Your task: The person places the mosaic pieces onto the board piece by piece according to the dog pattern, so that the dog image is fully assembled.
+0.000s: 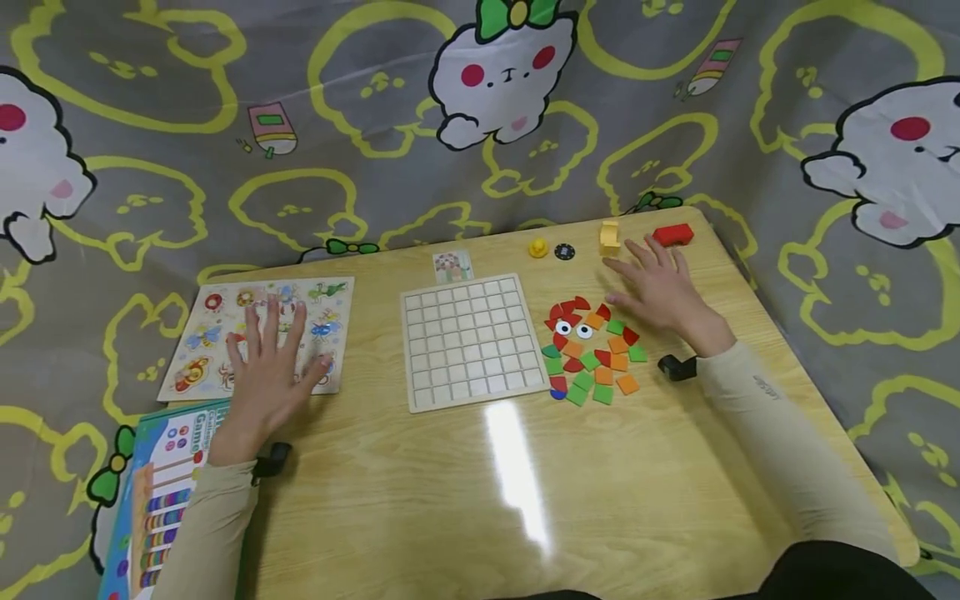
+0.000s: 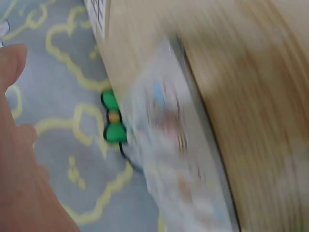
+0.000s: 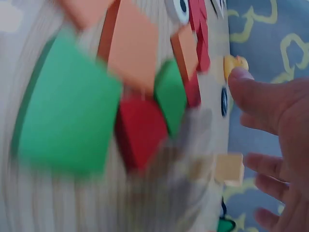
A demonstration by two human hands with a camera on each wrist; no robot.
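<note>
Blurred puzzle board (image 2: 169, 145) beside left hand (image 2: 19, 159)

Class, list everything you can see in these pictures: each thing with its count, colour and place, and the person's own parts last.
Table: one, light wood, centre.
Grid board: one, pale wood, table middle.
Tile pile: many, red, orange, green, right of the grid board.
Animal puzzle board: one, multicoloured, table left.
Game box: one, teal, lower left.
Picture card: one, behind the grid board.
Yellow duck: one, far edge.
Black disc: one, beside the duck.
Yellow block: one, far right.
Red block: one, far right.
Left hand: flat on the puzzle board.
Right hand: open, beside the tiles.
</note>
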